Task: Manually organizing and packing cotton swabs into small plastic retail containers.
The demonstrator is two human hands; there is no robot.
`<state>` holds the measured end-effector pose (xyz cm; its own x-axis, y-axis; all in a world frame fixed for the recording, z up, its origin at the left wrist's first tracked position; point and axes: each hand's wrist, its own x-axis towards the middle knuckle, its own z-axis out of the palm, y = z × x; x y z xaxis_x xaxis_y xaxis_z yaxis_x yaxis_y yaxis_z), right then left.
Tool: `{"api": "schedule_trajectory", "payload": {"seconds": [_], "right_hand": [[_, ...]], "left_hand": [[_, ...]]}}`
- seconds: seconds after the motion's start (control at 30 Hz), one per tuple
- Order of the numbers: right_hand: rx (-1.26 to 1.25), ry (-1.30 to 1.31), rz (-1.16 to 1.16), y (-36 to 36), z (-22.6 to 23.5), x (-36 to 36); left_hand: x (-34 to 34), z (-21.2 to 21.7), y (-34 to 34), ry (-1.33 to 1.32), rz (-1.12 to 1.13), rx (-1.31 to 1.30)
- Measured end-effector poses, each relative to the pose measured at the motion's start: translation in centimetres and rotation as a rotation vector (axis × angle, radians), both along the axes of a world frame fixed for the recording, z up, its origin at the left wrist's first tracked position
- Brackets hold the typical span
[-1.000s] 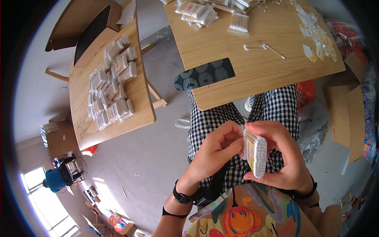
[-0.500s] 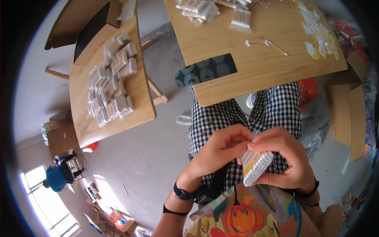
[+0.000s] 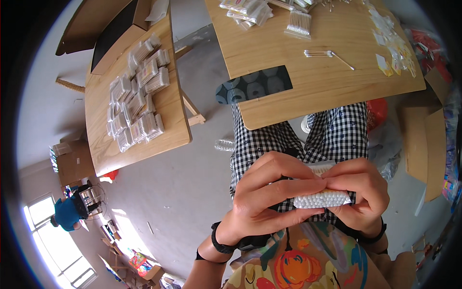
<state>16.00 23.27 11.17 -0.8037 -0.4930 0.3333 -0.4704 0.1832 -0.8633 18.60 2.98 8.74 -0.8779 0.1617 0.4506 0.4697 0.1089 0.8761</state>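
Note:
Over my lap I hold a clear packet of cotton swabs (image 3: 321,199), its white tips facing me. My left hand (image 3: 274,192) grips its left side, fingers across the top and thumb beneath. My right hand (image 3: 358,195) pinches the right side, fingertips meeting the left hand's at the upper edge. On the desk ahead lie a few loose cotton swabs (image 3: 318,53) and a single packet of swabs (image 3: 299,23). More packets (image 3: 245,10) are heaped at its far edge.
A second table (image 3: 159,142) at the left bears many swab packets (image 3: 137,96) and an open cardboard box (image 3: 118,41). Clear bags with yellow cards (image 3: 392,48) lie on the desk's right. A dark patterned pad (image 3: 255,84) overhangs its near-left edge. A person (image 3: 70,212) is far left.
The packet has turned from upright and tilted to roughly level, its tips now toward me. My left hand has moved right and spread over it.

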Motion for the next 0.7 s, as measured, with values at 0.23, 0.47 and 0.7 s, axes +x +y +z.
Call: {"api": "schedule_trajectory", "payload": {"seconds": [0.23,0.47,0.7], "right_hand": [[0.007,0.035,0.03,0.21,-0.11,-0.32],[0.014,0.078,0.033,0.29,-0.65,-0.02],[-0.07,-0.048,-0.001,0.06,-0.58,0.3]], "left_hand": [[-0.1,-0.29,0.24,0.03,0.015,0.026],[-0.05,-0.54,0.41,0.092,0.032,0.057],[0.13,-0.25,0.27,-0.014,0.027,0.062]]}}
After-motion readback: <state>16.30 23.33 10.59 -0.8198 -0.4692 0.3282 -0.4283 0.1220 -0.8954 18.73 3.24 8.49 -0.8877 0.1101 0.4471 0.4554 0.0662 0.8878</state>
